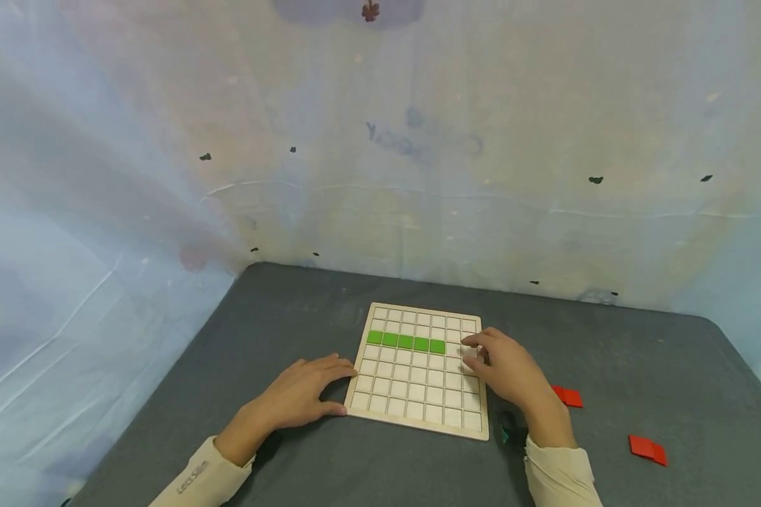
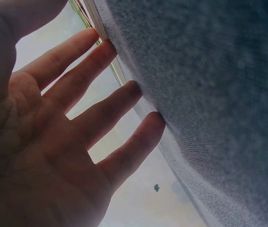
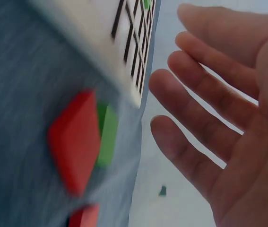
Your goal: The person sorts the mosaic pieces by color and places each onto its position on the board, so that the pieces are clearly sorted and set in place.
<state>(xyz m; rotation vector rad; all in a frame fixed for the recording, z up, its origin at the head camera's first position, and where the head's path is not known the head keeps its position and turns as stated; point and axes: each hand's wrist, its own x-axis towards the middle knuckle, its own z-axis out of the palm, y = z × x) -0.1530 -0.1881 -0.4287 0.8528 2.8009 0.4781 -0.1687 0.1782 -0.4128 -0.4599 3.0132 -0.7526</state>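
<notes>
Near, lower R of frame, a pair of red tiles (image 1: 648, 449) is seen; slightly higher, a 2nd red pair (image 1: 568, 396) is part-hidden by the R wrist. Wooden grid bd. (image 1: 417, 375) is set lower ctr., its near edge slanted down to R. L edge is touched by L hand (image 1: 301, 393), fingers spread, nothing gripped. R edge is overhung by R hand (image 1: 510, 366), fingers loosely bent, empty. Five cells, bd.'s upper L, are filled w/ green tiles (image 1: 405, 342), row's long axis run L–R, dipping slightly R.
</notes>
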